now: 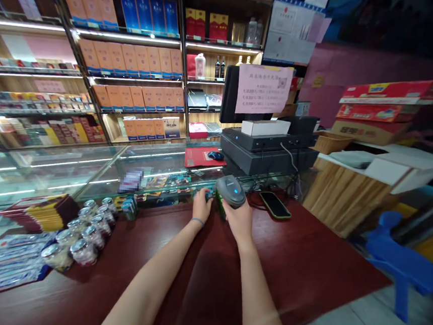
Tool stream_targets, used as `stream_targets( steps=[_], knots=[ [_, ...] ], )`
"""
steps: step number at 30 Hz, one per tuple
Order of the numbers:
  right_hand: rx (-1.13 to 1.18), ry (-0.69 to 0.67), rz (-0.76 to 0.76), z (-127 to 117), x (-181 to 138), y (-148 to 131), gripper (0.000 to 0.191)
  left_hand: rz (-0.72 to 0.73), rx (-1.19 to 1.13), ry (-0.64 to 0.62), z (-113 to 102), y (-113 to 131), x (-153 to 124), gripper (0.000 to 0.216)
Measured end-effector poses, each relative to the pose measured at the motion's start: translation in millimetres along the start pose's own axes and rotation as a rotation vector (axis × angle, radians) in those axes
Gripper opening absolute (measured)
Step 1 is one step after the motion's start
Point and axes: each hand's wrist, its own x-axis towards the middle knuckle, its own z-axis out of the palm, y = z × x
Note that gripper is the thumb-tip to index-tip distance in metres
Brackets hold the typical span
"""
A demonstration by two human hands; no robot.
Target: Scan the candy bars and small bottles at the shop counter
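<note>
My right hand point(240, 217) is wrapped round the handle of a grey barcode scanner point(231, 190), whose top shows a small blue light. Just left of it, my left hand point(202, 207) has its fingers closed on a small blue-green pack point(209, 194), mostly covered by the fingers. Something green point(218, 201) shows under the scanner's head; its kind is hidden. Both hands are close together over the far edge of the dark red tabletop point(206, 283). A phone point(275, 205) lies to the right of my right hand.
Left on the table are several lidded jars point(84, 251), small blue-green boxes point(129, 208), maroon-and-yellow packs point(51, 214) and long blue-white packets point(11, 261). Ahead stand a glass counter point(98, 167), a mouse point(216, 155) and a till with monitor point(230, 95). A blue stool point(401, 254) stands right.
</note>
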Motion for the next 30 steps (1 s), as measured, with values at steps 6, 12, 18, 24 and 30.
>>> stream_targets(
  steps=[6,12,18,24,30],
  knots=[
    [0.061,0.031,0.049,4,-9,-16,0.041,-0.111,-0.283,-0.008,-47,11,-9,0.032],
    [0.044,-0.004,0.029,14,-16,-30,0.044,-0.310,-0.629,-0.158,-132,10,-34,0.051],
    [-0.083,-0.087,-0.080,30,-32,-50,0.043,-0.482,-0.796,-0.160,-214,-8,-76,0.066],
    [-0.127,-0.235,-0.174,46,-52,-66,0.036,-0.586,-0.871,-0.064,-253,-33,-106,0.062],
    [-0.175,-0.347,-0.285,58,-67,-73,0.030,-0.614,-0.966,-0.006,-262,-45,-107,0.057]
  ],
)
